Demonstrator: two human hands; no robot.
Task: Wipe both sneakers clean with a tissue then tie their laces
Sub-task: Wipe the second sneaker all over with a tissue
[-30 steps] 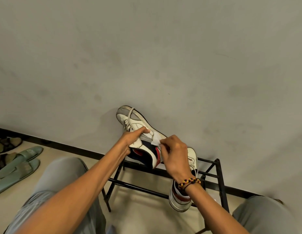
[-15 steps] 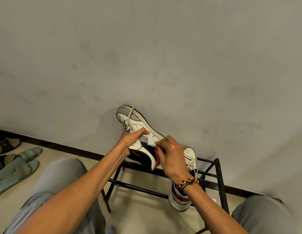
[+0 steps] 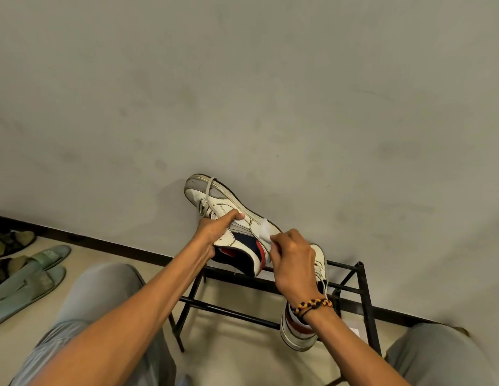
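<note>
Far out to the left of the gripping hands, pale green slippers (image 3: 33, 277) and a pair of darker sandals (image 3: 11, 242) are seen lying on the beige floor (image 3: 103, 254) by the dark skirting.

The left hand (image 3: 215, 234) is closed around the collar of the raised sneaker (image 3: 231, 218) — the thumb is laid along the white side panel and the fingers are curled under and into the opening, so the shoe is held fast. From this grip the sneaker's toe is pointed up and away to the left against the grey wall (image 3: 242, 93), with a loose lace (image 3: 208, 190) draped over the toe cap; the navy and red heel part lies just below and to the right of the grip.

Just right of that grip, a small wad of white tissue (image 3: 266, 231) is pinched in the curled fingertips of the right hand (image 3: 293, 263) and pressed against the sneaker's side near the sole edge. A beaded bracelet (image 3: 315, 305) is worn on the right wrist.

Behind and below the right hand, the second sneaker (image 3: 298, 327) is propped on the black metal shoe rack (image 3: 362, 296), heel downward, toe up — it is largely hidden by the hand and wrist, and is touched by neither hand as far as can be seen. Grey-trousered knees (image 3: 98, 296) are seen on either side of the arms.
</note>
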